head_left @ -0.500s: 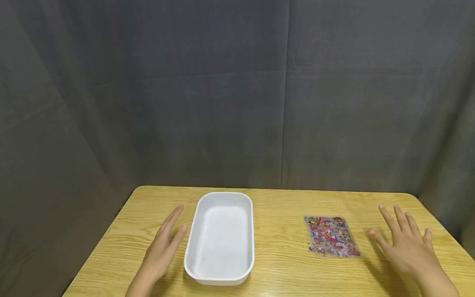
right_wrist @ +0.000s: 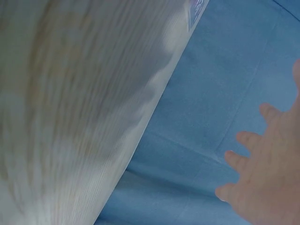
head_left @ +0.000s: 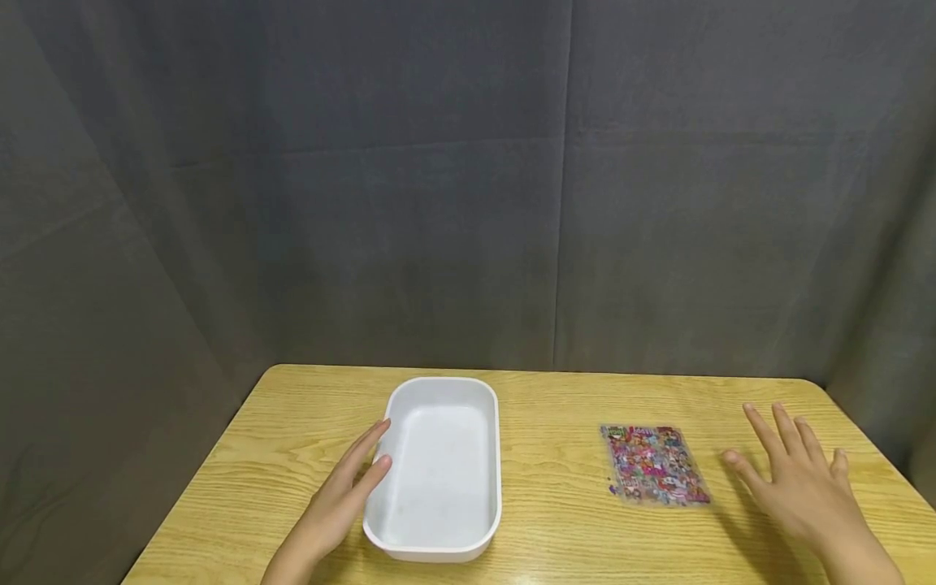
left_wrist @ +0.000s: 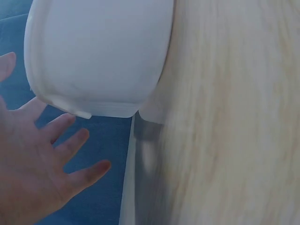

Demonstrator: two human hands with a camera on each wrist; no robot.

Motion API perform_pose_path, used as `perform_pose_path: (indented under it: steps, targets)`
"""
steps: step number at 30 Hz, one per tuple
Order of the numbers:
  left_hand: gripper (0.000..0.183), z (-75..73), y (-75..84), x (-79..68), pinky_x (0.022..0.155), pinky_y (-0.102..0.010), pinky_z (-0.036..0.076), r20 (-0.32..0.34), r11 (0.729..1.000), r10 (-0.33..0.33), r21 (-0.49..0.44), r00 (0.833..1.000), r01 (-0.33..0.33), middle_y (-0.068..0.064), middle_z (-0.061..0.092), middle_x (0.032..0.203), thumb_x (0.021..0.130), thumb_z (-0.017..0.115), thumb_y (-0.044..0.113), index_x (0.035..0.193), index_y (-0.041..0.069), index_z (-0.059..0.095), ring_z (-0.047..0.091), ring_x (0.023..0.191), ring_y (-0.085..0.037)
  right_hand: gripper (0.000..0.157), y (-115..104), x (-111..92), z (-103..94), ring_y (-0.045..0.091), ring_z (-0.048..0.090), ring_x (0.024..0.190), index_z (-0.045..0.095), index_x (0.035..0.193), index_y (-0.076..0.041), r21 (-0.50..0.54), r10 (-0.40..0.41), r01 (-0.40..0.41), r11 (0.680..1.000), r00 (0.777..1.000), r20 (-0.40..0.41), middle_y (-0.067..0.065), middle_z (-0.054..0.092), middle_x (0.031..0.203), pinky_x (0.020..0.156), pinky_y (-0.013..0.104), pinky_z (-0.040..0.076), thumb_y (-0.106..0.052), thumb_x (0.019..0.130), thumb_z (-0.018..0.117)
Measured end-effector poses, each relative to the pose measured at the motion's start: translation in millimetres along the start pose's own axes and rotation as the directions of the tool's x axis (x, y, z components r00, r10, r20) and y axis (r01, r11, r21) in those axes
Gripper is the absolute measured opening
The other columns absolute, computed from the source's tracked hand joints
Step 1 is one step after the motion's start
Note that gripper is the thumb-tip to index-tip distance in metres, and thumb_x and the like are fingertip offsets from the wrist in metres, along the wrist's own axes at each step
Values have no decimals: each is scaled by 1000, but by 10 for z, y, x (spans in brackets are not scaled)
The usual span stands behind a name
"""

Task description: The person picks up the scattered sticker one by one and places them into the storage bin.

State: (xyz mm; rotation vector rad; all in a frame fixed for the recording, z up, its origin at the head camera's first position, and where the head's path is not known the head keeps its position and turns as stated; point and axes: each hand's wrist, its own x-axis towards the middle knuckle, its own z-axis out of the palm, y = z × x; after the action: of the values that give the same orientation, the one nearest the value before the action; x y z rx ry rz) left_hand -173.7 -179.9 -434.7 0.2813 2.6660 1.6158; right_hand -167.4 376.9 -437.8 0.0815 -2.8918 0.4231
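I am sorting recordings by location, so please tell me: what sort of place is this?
Probably an indoor, curtained-off recording space: dark grey fabric curtains hang behind and beside a yellowish wood-grain table, which bears a white, round-cornered rectangular tub. The wider room is hidden.

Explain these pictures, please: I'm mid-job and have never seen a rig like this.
There is no machine here, just a person's bare hands. The widest picture comes from a head camera looking forward and down; the other two come from cameras on each wrist.

On the yellowish wood-grain table stand a white rectangular tray with rounded corners and, to its right, a flat multicoloured printed sheet, perhaps plastic.

The left hand is at the tray's left rim; whether it touches is unclear. The right hand hovers right of the sheet. Neither grips anything.
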Motion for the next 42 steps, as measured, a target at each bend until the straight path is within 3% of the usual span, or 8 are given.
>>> perform_pose_path:
  steps: [11, 18, 27, 34, 42]
  targets:
    - [58, -11, -69, 8, 102, -72, 34, -37, 998, -55, -42, 998, 53, -14, 25, 161, 104, 46, 43, 157, 23, 30, 24, 143, -47, 78, -9, -2, -5, 56, -5, 142, 0, 160, -19, 2, 6, -6, 1000, 1000, -11, 26, -8, 161, 96, 82, -14, -50, 104, 43]
    - [61, -18, -118, 22, 103, -66, 37, -37, 996, -41, -79, 998, 38, -20, 35, 155, 105, 48, 39, 156, 12, 30, 37, 137, -46, 78, -5, -2, -7, 55, -7, 142, -1, 160, -19, 10, 7, -7, 1000, 1000, 0, 26, -8, 161, 95, 82, -14, -50, 104, 43]
    - [57, -23, -141, 19, 106, -61, 37, -45, 992, -60, -114, 997, 54, -19, 49, 145, 105, 48, 38, 154, 11, 34, 45, 132, -41, 77, -28, 8, 2, 56, -3, 142, 1, 161, -19, 13, 5, -5, 1000, 1000, 2, 27, -6, 161, 98, 81, -14, -51, 104, 42]
    - [50, -46, -174, 28, 108, -65, 32, -63, 991, -75, -113, 995, 68, -14, 47, 148, 107, 43, 38, 146, 9, 48, 47, 132, -39, 74, -54, 33, 7, 59, 2, 140, 3, 161, -19, 35, -14, 13, 999, 1000, 18, 29, -3, 160, 96, 84, -3, -49, 105, 41]
    - [48, -46, -171, 10, 105, -59, 40, -46, 989, -80, -127, 996, 73, -18, 56, 137, 103, 54, 29, 141, -1, 51, 51, 127, -40, 69, -57, 57, -7, 62, 9, 138, 10, 161, -18, 111, -44, 45, 993, 999, -8, 31, 4, 159, 98, 83, 3, -42, 106, 44]
